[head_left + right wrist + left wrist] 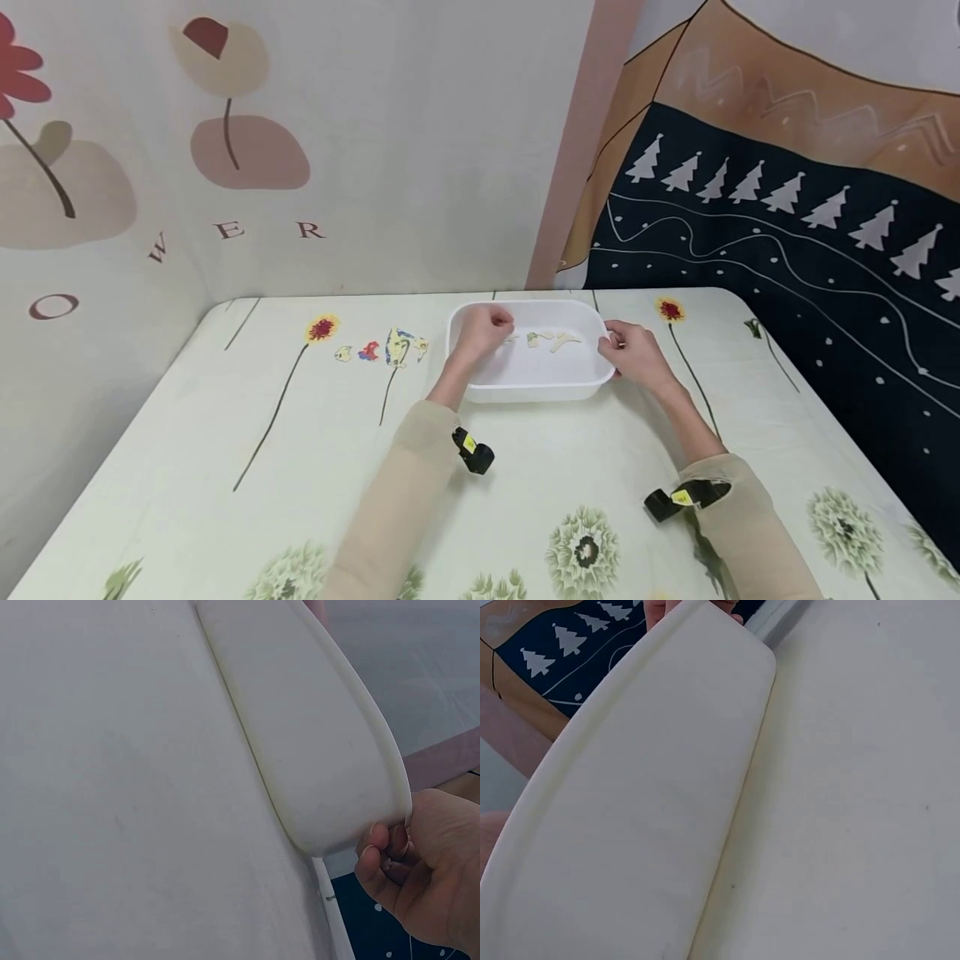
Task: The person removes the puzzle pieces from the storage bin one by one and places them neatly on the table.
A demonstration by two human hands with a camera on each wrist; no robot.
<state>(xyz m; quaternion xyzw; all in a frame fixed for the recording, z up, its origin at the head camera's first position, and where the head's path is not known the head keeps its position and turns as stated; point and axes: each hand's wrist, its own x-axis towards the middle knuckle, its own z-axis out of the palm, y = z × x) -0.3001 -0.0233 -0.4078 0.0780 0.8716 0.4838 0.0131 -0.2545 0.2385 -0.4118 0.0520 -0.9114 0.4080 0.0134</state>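
A white tray stands near the table's far edge, and small thin patterned pieces lie inside it. My right hand grips its right end, thumb at the rim and fingers curled beneath; the right wrist view shows this hand at the corner of the tray. Over the left part of the tray is my left hand, fingers bent; whether anything is between the fingertips is hidden. In the left wrist view the tray's side hides most of that hand.
Left of the tray, a small pale piece, a red and blue piece and a larger yellow and blue piece lie on the flower-patterned tablecloth. Printed curtains hang behind the table.
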